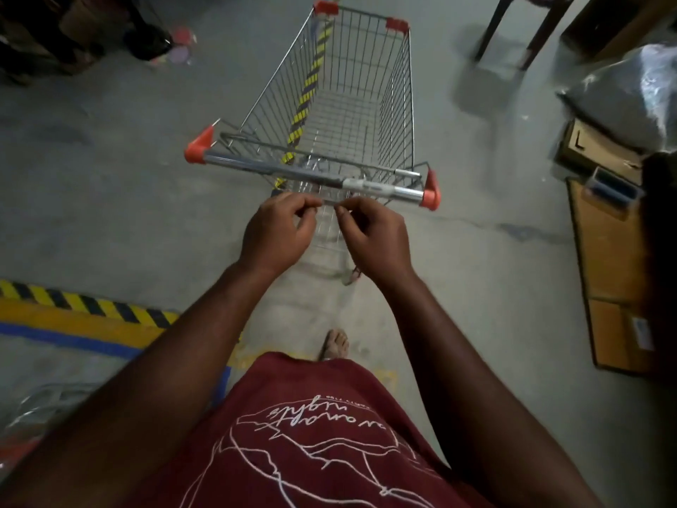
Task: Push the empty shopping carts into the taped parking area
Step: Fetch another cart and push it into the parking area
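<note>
An empty wire shopping cart (pixel 351 89) with orange corner caps stands on the concrete floor straight ahead. Its metal handle bar (pixel 278 170) runs across just beyond my hands. My left hand (pixel 278 232) and my right hand (pixel 373 236) are close together just short of the bar, not on it. Their fingers are curled, and the fingertips pinch a thin pale strip (pixel 329 202) between them; what it is cannot be made out. Yellow-and-black striped floor tape (pixel 307 93) shows through the basket, and another stretch (pixel 84 306) lies at the lower left beside yellow and blue bands.
Flattened cardboard and boxes (pixel 608 273) lie along the right, with a plastic-wrapped bundle (pixel 630 93) behind them. Chair legs (pixel 513 34) stand at the top right. Dark clutter (pixel 73 31) fills the top left. Crumpled clear plastic (pixel 47 405) lies at the lower left.
</note>
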Motion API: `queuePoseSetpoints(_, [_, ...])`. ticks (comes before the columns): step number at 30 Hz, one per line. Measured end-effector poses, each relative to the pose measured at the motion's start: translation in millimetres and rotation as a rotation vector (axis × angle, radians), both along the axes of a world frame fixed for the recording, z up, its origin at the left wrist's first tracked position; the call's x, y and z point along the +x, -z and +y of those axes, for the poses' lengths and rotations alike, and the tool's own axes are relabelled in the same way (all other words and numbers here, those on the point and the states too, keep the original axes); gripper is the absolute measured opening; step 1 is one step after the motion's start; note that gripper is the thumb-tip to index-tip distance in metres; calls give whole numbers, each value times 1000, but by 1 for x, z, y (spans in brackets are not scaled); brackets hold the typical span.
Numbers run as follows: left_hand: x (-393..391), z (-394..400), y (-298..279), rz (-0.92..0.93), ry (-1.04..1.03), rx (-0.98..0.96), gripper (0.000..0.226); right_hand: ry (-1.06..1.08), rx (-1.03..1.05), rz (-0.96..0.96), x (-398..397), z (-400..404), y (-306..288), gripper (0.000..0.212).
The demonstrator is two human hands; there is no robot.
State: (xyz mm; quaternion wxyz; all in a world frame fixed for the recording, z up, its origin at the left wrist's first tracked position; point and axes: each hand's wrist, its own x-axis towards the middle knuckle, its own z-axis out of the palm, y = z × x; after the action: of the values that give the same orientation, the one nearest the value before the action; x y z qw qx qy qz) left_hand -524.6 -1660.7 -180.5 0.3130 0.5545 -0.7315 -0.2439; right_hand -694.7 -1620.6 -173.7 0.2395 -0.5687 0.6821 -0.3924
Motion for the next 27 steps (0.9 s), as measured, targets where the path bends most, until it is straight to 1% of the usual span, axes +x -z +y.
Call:
queuePoseSetpoints(3, [-16, -41, 0, -20, 36, -13, 23, -46, -31, 34, -15, -43, -3, 13])
queuePoseSetpoints(5, [-19, -63, 8, -98, 24, -19, 25, -76, -59, 92, -23, -64, 1, 12])
queuePoseSetpoints(6, [-19, -74, 14, -157, -8, -21, 26, -83, -53, 156, -27, -75, 4, 14])
queuePoseSetpoints(7, [-19, -88, 20, -219, -52, -13, 28, -88, -25, 231, -31, -86, 8, 19])
queuePoseSetpoints(9, [-13, -108, 30, -339, -123, 18, 33, -120, 98, 365, -36, -102, 17, 34])
queuePoseSetpoints(12, [-4, -131, 37, -501, -107, -19, 44, -181, 322, 517, -39, -120, 30, 56])
queuePoseSetpoints(13, [-2, -137, 37, -523, -94, -23, 48, -176, 356, 555, -39, -125, 34, 63])
queuePoseSetpoints(15, [0, -152, 34, -560, -77, 22, 52, -164, 355, 617, -39, -135, 37, 77])
queuePoseSetpoints(18, [4, -186, 33, -605, -119, 192, 57, -136, 337, 653, -42, -145, 40, 87])
queuePoseSetpoints(21, [8, -208, 33, -729, -74, 319, 72, -126, 325, 674, -47, -145, 41, 90])
queuePoseSetpoints(22, [9, -208, 34, -747, -33, 321, 75, -133, 322, 675, -49, -144, 40, 91])
queuePoseSetpoints(24, [8, -200, 37, -740, 19, 261, 75, -148, 304, 688, -54, -145, 37, 91])
queuePoseSetpoints(27, [2, -183, 38, -739, -20, 152, 70, -171, 291, 706, -61, -139, 37, 90])
